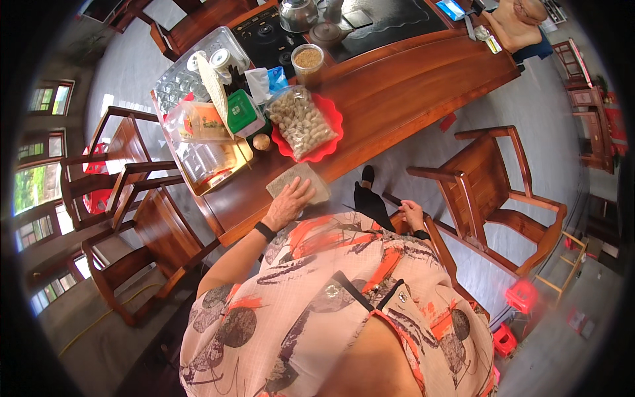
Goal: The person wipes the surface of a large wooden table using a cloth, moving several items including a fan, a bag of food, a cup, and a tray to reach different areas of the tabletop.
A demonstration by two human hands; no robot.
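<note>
A folded grey-beige cloth point(284, 182) lies at the near edge of the wooden table. My left hand point(291, 199) is over it, fingers stretched across its top and holding it against the wood. Low beside the wooden chair arm on my right is my right hand point(412, 214), its fingers loosely curled; whether anything is in them is too small to tell. Just beyond the cloth, a clear bag of unshelled peanuts point(300, 121) rests in a red scalloped dish point(333, 115). A small round tan object point(261, 142) sits left of the dish.
A gold-rimmed tray point(238, 161) with plastic cups, a green-lidded box point(241, 113), a tissue pack point(277, 78) and a jar of brown granules point(307, 58) stand on the table. Beyond are a lidded teapot point(325, 34) and glass kettle point(297, 15). Chairs point(476, 183) flank me; a person point(516, 30) sits far right.
</note>
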